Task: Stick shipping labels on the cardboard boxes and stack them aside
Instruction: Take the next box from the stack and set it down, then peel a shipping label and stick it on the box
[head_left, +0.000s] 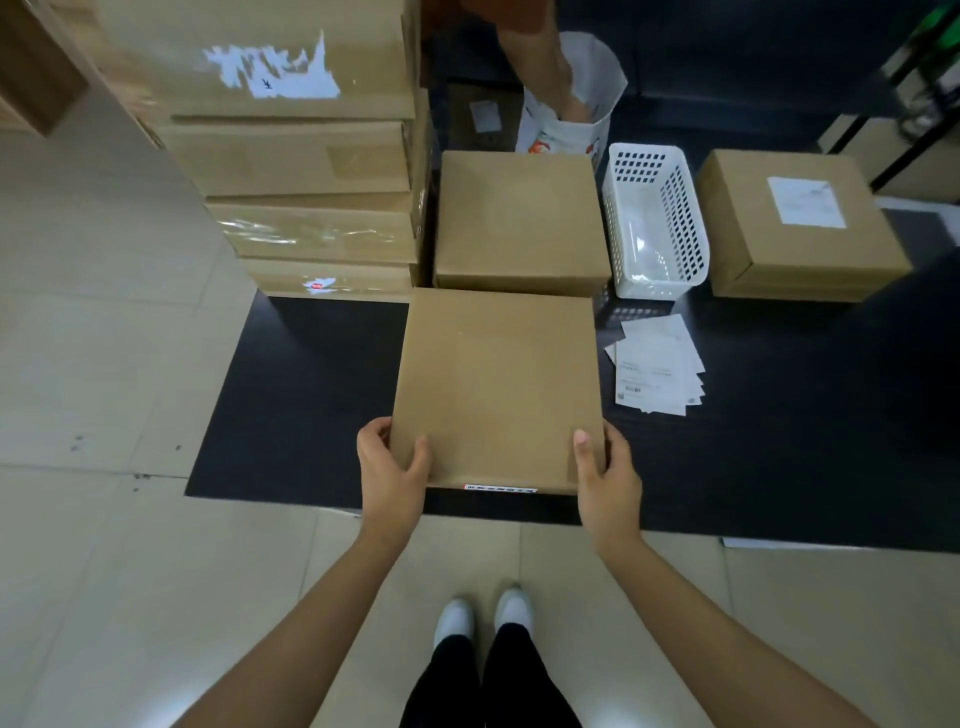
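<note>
A plain flat cardboard box (493, 384) lies on the black table (291, 395) in front of me, its top bare. My left hand (392, 465) grips its near left corner, thumb on top. Its near right corner is held the same way by my right hand (605, 470). Behind it sits a second unlabelled box (519, 218). A loose pile of white shipping labels (657, 364) lies to the right of the held box. Far right stands a box with a label stuck on top (800, 223).
A tall stack of taped cardboard boxes (306, 156) rises at the back left. A white perforated plastic basket (654, 218) stands between the two rear boxes. Another person's arm (545, 62) reaches into a white bag behind. My feet are on the tiled floor (104, 545).
</note>
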